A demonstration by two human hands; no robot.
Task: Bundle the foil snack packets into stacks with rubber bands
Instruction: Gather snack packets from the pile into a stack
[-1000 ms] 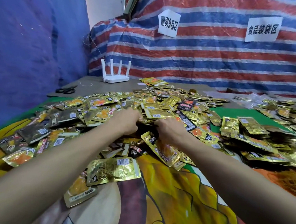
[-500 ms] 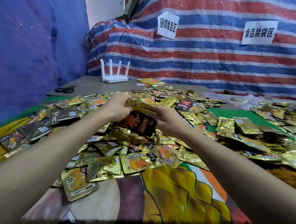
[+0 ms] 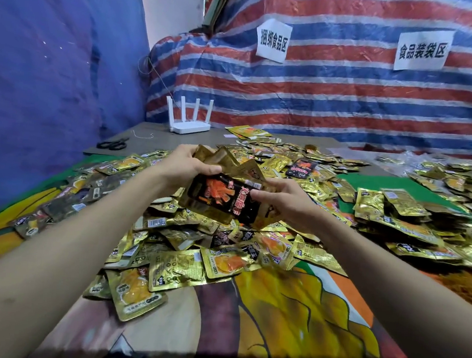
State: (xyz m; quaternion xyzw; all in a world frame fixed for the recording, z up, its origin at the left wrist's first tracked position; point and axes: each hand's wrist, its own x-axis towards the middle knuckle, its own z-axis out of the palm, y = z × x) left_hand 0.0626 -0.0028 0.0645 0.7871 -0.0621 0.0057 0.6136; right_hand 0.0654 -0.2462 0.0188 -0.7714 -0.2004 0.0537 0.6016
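Note:
Both hands hold a loose handful of foil snack packets (image 3: 222, 197) above the table, a black packet with orange print facing me on top and gold ones fanned out behind it. My left hand (image 3: 184, 165) grips the bunch at its upper left with the thumb across the front. My right hand (image 3: 282, 197) grips its right side, fingers curled round the edge. Below and all around lies a wide heap of gold foil packets (image 3: 196, 248). No rubber band shows.
A white router (image 3: 190, 119) and black scissors (image 3: 113, 144) sit on the grey board at the far left. A second heap of packets (image 3: 427, 217) covers the right side over a green mat (image 3: 368, 182). The colourful cloth (image 3: 290, 308) lies in front of me.
Both hands scooped a bunch of packets out of the heap and lifted it higher. The black packet now faces me on top.

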